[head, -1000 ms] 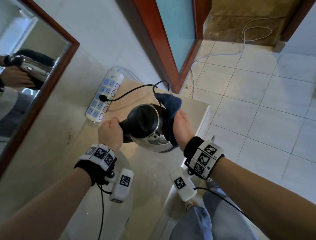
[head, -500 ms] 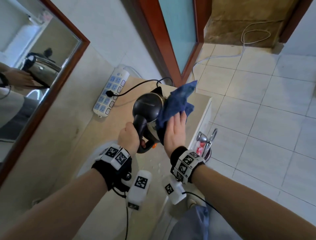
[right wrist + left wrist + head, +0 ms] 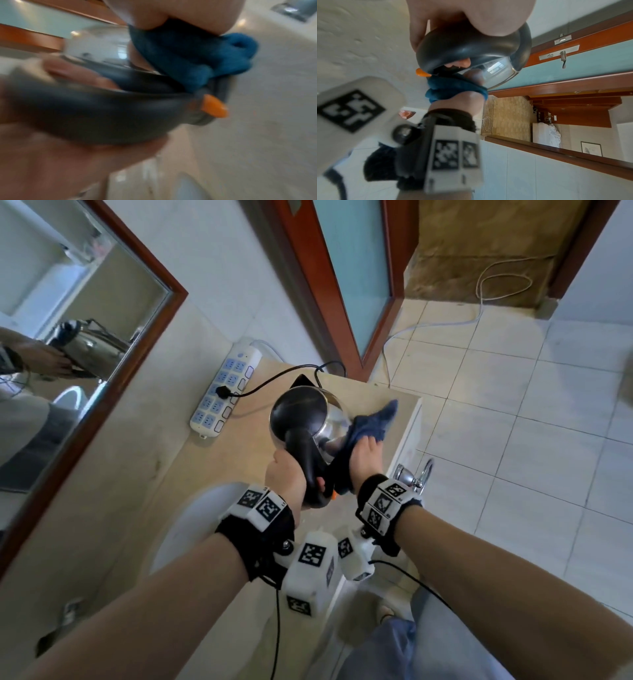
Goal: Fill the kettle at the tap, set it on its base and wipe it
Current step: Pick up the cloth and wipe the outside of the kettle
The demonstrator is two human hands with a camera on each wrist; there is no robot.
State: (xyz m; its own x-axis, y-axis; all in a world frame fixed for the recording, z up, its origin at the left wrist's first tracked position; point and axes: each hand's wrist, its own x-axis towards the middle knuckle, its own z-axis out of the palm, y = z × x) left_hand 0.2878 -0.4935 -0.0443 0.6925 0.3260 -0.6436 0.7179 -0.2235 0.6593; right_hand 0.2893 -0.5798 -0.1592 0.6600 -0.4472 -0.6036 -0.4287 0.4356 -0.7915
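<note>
A steel kettle (image 3: 334,422) with a black lid is held above the beige counter (image 3: 222,467), its handle pointing toward me. My left hand (image 3: 286,474) grips the black handle (image 3: 471,44), fingers curled through it. An orange switch (image 3: 214,106) sticks out at the handle's foot. My right hand (image 3: 364,457) holds a blue cloth (image 3: 371,421) against the kettle's right side, close to the handle. The cloth (image 3: 188,56) bunches under that palm. The kettle hides its base; only the black cord (image 3: 274,378) shows.
A white and blue power strip (image 3: 226,395) lies along the wall with the cord plugged in. A white basin (image 3: 191,525) sits below my left wrist. A mirror (image 3: 68,337) is on the left, a chrome fitting (image 3: 411,474) at the counter's right edge, with tiled floor beyond.
The kettle has swung from lying sideways to handle toward me. My right hand has slid the cloth down its right side toward the handle.
</note>
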